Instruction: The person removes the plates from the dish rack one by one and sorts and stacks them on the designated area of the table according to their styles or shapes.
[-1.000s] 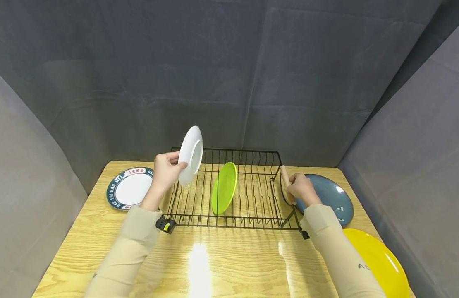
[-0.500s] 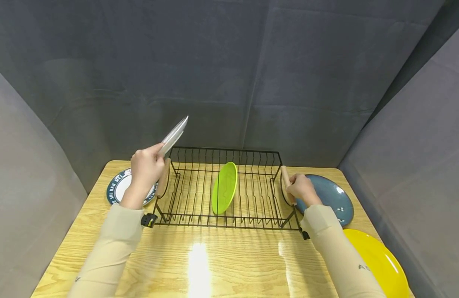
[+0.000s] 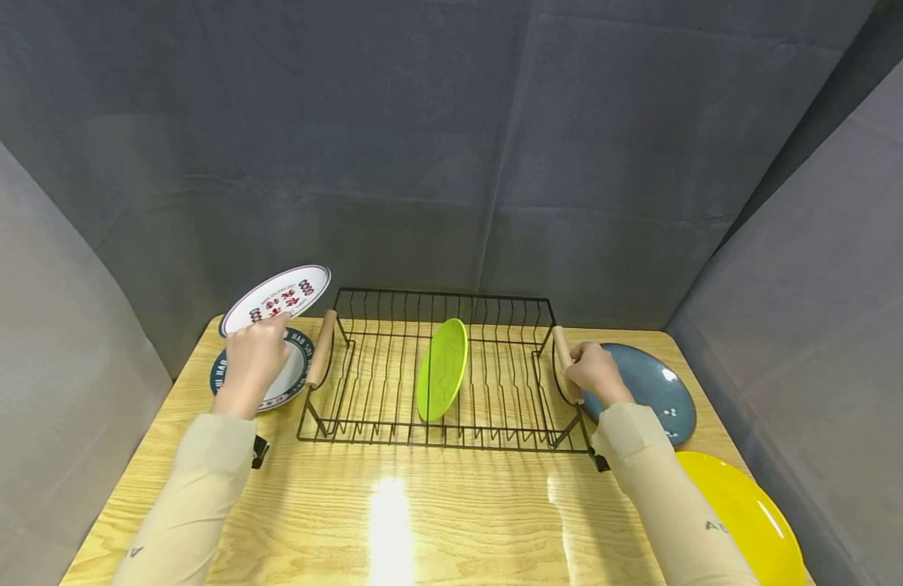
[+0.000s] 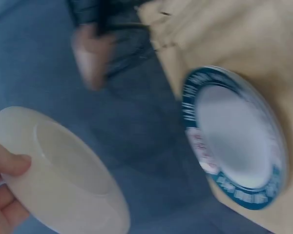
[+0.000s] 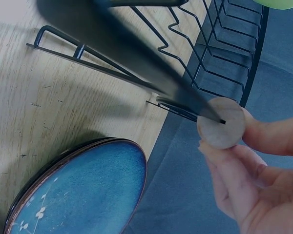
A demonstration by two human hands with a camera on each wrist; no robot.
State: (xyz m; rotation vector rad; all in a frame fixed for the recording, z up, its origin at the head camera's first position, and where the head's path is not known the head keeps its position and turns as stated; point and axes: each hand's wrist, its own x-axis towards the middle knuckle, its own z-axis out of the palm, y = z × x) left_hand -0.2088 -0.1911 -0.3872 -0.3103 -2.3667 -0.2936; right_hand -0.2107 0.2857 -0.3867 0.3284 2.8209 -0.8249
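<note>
My left hand (image 3: 254, 362) pinches the rim of a white plate (image 3: 279, 295) with red lettering, raised and tilted over the back left of the table. Beneath it lies a white plate with a dark teal lettered rim (image 3: 301, 370), partly hidden by hand and plate. The left wrist view shows the held plate's plain underside (image 4: 68, 180), with my thumb against it. At the right end of a black wire dish rack (image 3: 393, 444), my right hand (image 3: 596, 370) grips the wooden handle (image 5: 222, 123). A lime green plate (image 3: 442, 370) stands on edge in the rack's middle.
A blue plate (image 3: 652, 395) lies right of the rack, partly behind my right hand. Nearer the front right is a yellow plate (image 3: 744, 517). The rack's left wooden handle (image 3: 321, 350) stands close to my left hand. Grey cloth (image 3: 422, 163) hangs behind the wooden table (image 3: 481, 521).
My left hand has carried the white plate left, from above the rack to over the teal-rimmed plate, and turned its lettered face into view. The right hand stays on the handle.
</note>
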